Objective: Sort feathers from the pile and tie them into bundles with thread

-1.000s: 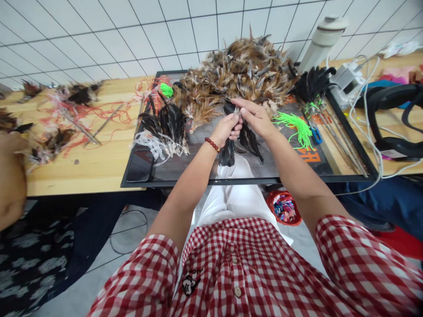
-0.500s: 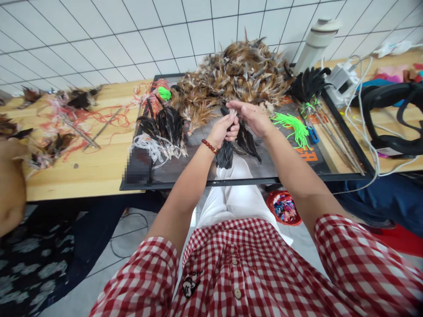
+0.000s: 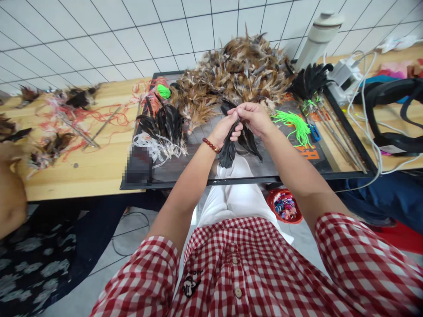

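Observation:
My left hand (image 3: 225, 131), a beaded bracelet at its wrist, is closed around a bunch of black feathers (image 3: 226, 155); their dark tips hang down towards me. Thumb and fingers of my right hand (image 3: 255, 118) are pinched together at the top of this bunch, against my left fingertips. The quill ends there are hidden by the fingers. Below my right hand, more loose black feathers (image 3: 250, 144) lie on the dark board (image 3: 185, 171). To the right is a bundle of bright green cords (image 3: 295, 125).
A big heap of brown feathers (image 3: 244, 70) rises behind my hands. Black feathers (image 3: 165, 125) and white strips (image 3: 145, 145) lie left. Rods (image 3: 342, 141), a white charger (image 3: 343, 79) and cables are right. Another person's arm (image 3: 11, 189) reaches in from the left.
My right hand has come in from the side with its fingers spread and now pinches at the top of the bunch. The feathers in my left hand have tilted slightly.

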`<state>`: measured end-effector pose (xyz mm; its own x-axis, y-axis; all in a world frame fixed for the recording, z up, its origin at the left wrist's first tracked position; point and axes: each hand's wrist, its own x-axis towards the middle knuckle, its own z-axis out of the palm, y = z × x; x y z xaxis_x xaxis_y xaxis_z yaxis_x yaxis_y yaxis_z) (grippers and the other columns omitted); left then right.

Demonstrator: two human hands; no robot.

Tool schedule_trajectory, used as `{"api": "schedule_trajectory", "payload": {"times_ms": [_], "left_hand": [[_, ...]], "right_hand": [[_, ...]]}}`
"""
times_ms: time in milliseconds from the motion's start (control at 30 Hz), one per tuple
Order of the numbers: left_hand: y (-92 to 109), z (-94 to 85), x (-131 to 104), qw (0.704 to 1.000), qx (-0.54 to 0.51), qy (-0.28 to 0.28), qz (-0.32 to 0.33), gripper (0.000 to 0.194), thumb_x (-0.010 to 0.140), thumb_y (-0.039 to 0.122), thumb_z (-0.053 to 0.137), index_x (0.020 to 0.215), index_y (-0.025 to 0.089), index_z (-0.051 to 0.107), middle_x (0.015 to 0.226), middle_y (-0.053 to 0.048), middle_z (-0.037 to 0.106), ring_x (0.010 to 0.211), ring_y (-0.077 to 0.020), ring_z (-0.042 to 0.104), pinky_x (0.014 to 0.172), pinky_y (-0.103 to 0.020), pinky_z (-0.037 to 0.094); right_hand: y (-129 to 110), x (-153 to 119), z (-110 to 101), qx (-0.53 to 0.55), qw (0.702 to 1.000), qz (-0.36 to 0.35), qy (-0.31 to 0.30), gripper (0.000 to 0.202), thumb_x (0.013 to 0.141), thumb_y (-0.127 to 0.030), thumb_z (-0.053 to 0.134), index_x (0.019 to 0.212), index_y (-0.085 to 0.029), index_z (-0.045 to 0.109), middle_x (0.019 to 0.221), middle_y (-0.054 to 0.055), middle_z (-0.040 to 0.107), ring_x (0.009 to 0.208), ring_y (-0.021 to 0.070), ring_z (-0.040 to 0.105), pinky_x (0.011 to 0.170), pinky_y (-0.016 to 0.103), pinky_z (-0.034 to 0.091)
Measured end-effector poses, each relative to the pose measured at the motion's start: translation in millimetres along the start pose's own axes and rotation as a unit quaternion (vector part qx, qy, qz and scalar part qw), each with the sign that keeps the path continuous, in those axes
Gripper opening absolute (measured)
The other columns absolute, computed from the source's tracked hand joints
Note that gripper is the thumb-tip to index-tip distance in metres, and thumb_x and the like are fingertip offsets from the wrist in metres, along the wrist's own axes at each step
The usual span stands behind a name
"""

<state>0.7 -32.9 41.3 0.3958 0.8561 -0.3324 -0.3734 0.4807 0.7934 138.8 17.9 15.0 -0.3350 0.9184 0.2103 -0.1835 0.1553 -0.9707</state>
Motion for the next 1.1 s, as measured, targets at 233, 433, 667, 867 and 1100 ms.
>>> {"api": "schedule_trajectory", "payload": {"times_ms": [233,433,667,867,1100], "left_hand": [[17,-15.3,2,0.992,-0.014,0.118,0.037,0.034,0.097,0.046,0.058,0.081,0.020,0.043,0.053,0.011,0.029,0.034,0.0000,0.023,0.038,-0.010,0.012],[21,-23.2,6,0.977,-0.040,0.199,0.060,0.034,0.103,0.044,0.044,0.079,0.020,0.040,0.050,0.011,0.027,0.033,-0.0010,0.022,0.038,-0.011,0.013],[14,-20.3,10,0.974,0.002,0.210,0.081,0.033,0.101,0.044,0.049,0.079,0.020,0.042,0.052,0.011,0.030,0.035,-0.0006,0.024,0.039,-0.012,0.013],[13,-17.0,10,0.972,0.010,0.213,0.102,0.034,0.099,0.047,0.053,0.081,0.021,0.043,0.053,0.011,0.031,0.036,-0.0008,0.024,0.040,-0.013,0.014],[3,-2.8,10,0.971,0.026,0.199,0.130,0.031,0.093,0.050,0.063,0.090,0.022,0.051,0.054,0.011,0.033,0.040,-0.0016,0.026,0.044,-0.015,0.017]], "right_hand": [[-3,6,-19,-0.275,0.960,-0.033,0.053,0.037,0.084,-0.056,0.071,0.093,-0.020,0.072,0.091,0.005,0.074,0.095,0.0213,0.067,0.089,0.038,0.054],[-8,-5,-19,-0.556,0.826,0.067,0.068,0.022,0.077,-0.040,0.078,0.078,-0.018,0.073,0.090,0.013,0.074,0.104,0.0355,0.067,0.098,0.053,0.050],[-8,-3,-19,-0.584,0.803,0.097,0.060,0.012,0.079,-0.026,0.070,0.086,-0.019,0.076,0.092,0.012,0.076,0.103,0.0339,0.068,0.095,0.048,0.051],[-5,6,-25,-0.407,0.907,0.017,0.104,0.012,0.084,-0.031,0.066,0.083,-0.019,0.069,0.076,0.004,0.068,0.082,0.0223,0.064,0.085,0.041,0.052],[9,4,5,-0.183,0.979,-0.009,0.090,0.034,0.077,-0.053,0.074,0.075,-0.022,0.061,0.065,0.000,0.062,0.069,0.0183,0.062,0.064,0.032,0.049]]}}
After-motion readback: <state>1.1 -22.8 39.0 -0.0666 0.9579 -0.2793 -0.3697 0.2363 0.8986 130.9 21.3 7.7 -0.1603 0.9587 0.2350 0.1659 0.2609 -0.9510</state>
